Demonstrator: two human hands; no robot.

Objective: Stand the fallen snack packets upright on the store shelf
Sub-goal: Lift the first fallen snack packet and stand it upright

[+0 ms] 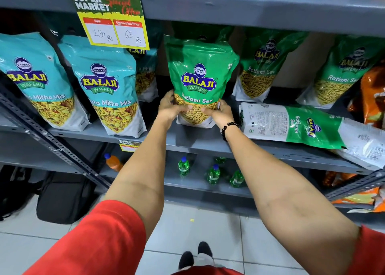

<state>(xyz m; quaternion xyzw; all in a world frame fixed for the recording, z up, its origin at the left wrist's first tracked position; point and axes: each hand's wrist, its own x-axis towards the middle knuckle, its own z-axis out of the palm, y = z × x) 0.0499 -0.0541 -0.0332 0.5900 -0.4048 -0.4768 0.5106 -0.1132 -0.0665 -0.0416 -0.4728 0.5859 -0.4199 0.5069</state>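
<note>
A green Ratlami Sev packet (200,70) stands upright at the middle of the grey shelf (187,141). My left hand (169,108) grips its lower left side and my right hand (221,113) grips its lower right side; a black bead bracelet is on the right wrist. To the right, another green Ratlami Sev packet (291,126) lies flat on its front, back label up. A further fallen packet (362,145) lies at the shelf's right end, overhanging the edge.
Two teal Mitha Mix packets (37,80) (110,87) stand at the left, and upright green packets (260,66) (341,72) stand behind at the right. A yellow price sign (110,18) hangs from the shelf above. Bottles (213,174) stand on the lower shelf. Orange packets (373,91) are at far right.
</note>
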